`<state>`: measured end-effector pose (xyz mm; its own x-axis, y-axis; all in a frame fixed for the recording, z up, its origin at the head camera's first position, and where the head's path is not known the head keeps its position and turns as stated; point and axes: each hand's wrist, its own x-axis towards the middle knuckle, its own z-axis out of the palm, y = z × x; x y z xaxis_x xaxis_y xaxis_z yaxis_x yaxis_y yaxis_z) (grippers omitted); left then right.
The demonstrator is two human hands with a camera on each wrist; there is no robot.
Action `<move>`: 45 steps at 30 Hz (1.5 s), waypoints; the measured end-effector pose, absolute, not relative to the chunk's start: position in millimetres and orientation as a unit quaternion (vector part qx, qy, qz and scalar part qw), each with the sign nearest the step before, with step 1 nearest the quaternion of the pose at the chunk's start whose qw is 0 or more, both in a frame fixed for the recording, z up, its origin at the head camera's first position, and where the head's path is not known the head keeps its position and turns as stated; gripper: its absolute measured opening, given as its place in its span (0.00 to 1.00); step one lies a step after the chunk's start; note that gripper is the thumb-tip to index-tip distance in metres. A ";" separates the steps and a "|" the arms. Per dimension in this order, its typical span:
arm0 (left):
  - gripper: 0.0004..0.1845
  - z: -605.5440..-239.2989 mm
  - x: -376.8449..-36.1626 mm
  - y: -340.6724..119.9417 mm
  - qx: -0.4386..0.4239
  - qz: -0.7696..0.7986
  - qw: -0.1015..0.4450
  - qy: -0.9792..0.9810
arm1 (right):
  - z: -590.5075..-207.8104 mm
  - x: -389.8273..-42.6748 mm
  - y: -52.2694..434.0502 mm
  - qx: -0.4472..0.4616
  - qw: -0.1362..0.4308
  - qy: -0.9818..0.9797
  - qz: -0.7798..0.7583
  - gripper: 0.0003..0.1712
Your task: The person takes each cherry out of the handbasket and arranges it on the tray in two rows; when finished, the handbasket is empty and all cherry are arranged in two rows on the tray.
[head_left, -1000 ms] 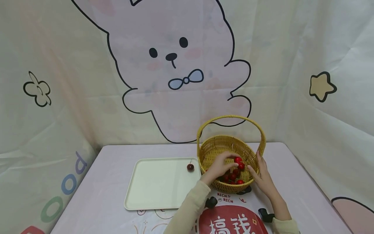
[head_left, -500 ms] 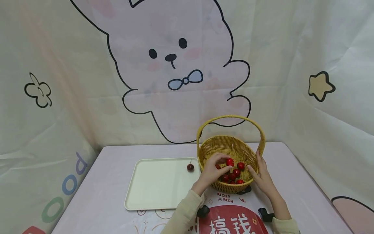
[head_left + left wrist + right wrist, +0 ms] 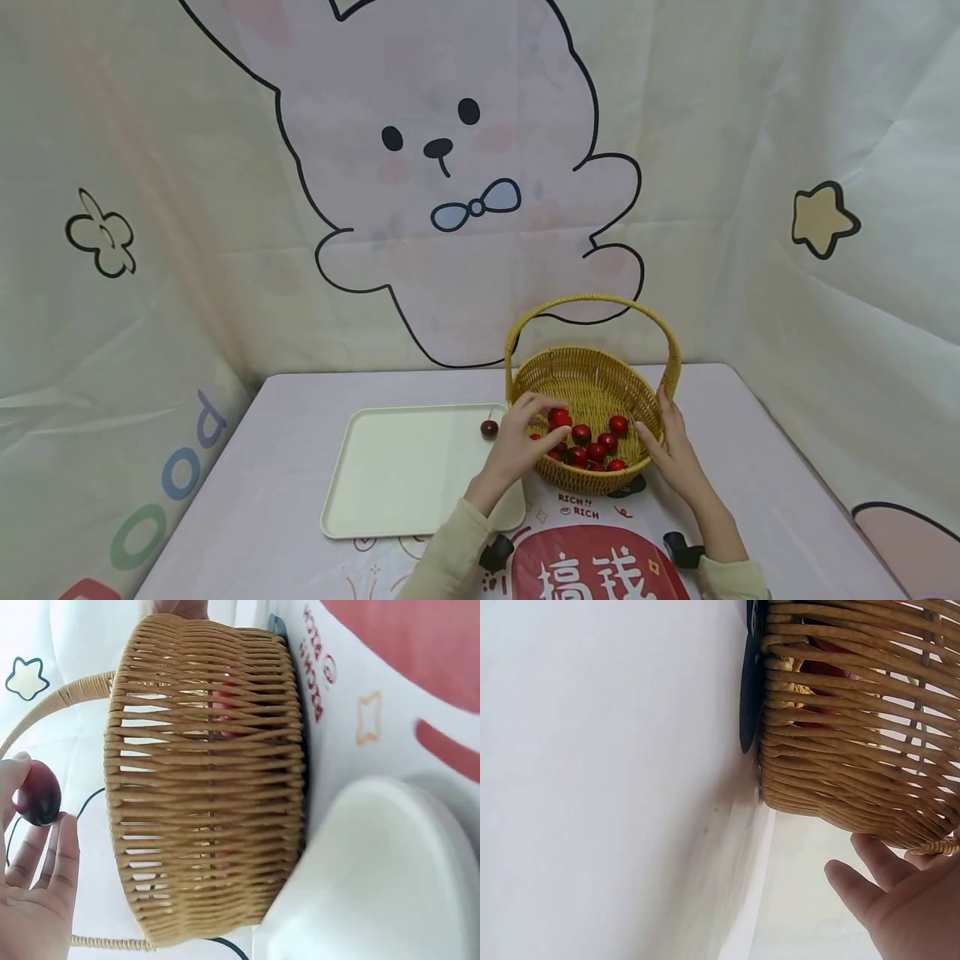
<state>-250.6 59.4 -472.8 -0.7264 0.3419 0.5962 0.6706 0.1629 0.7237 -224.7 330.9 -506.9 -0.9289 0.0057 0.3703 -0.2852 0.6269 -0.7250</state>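
One cherry [image 3: 559, 417] is pinched in my left hand [image 3: 517, 435] above the basket [image 3: 581, 362], near the worktop's [image 3: 300, 392] back edge; my right hand [image 3: 677, 454], fingers straight, touches the basket. Too light a pinch could drop it.

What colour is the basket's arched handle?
The handle is golden yellow, showing best in the head view.
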 end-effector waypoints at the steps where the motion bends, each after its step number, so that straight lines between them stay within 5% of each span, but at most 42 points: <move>1: 0.16 -473.3 -249.3 57.9 -0.334 -0.549 0.144 -0.752 | -506.7 -224.5 331.0 0.079 0.172 -0.886 0.424 0.45; 17: 0.14 -450.7 -218.3 21.0 -0.322 -0.560 0.127 -0.753 | -508.8 -225.7 331.7 0.077 0.170 -0.887 0.423 0.45; 45: 0.16 -508.5 -237.9 -30.4 -0.247 -0.438 0.050 -0.863 | -507.8 -226.0 331.6 0.075 0.169 -0.891 0.415 0.44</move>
